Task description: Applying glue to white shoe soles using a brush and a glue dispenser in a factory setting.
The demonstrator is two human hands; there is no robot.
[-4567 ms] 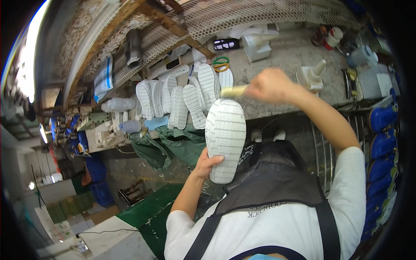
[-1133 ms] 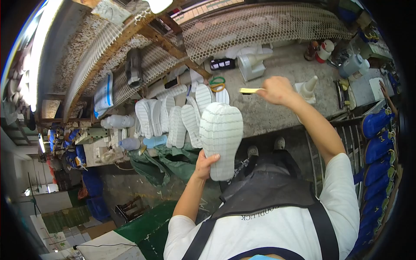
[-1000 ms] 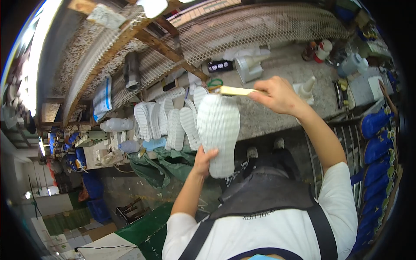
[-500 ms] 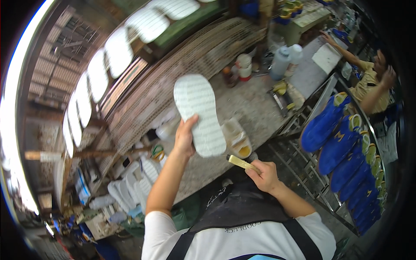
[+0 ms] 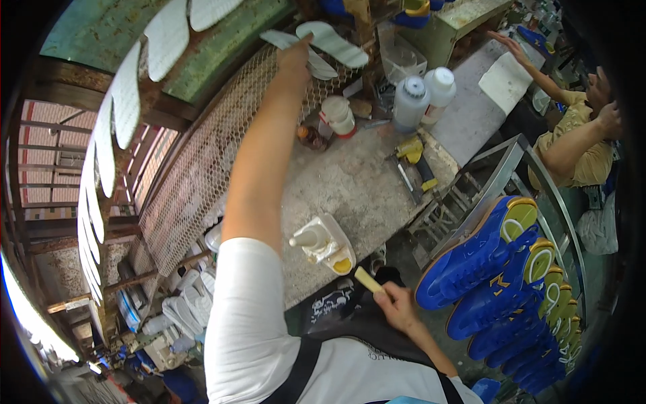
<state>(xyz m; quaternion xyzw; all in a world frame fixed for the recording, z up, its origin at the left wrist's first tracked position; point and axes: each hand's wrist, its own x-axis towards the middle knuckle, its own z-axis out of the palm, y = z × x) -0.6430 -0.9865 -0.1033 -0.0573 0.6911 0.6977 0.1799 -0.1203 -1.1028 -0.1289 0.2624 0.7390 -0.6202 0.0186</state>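
My left hand (image 5: 296,59) is stretched far up, gripping the end of a white shoe sole (image 5: 334,43) at the top of a wire mesh screen (image 5: 202,168). A second white sole (image 5: 286,39) lies just beside it. My right hand (image 5: 398,306) is low, near my dark apron, shut on a small brush with a pale yellow handle (image 5: 367,279). A white glue pot with yellow glue (image 5: 326,244) stands on the grey worktop (image 5: 363,182) between my arms.
Two white plastic bottles (image 5: 422,94) and a small jar (image 5: 338,116) stand at the back of the worktop, near a yellow-handled tool (image 5: 418,156). Blue shoes (image 5: 488,259) fill a metal rack at right. A co-worker in a yellow shirt (image 5: 572,131) handles a white sheet. White soles (image 5: 124,94) ride overhead.
My left hand has lifted the white sole from in front of me up to the top of the mesh. The right hand with the brush has dropped toward my body. The view has swung right.
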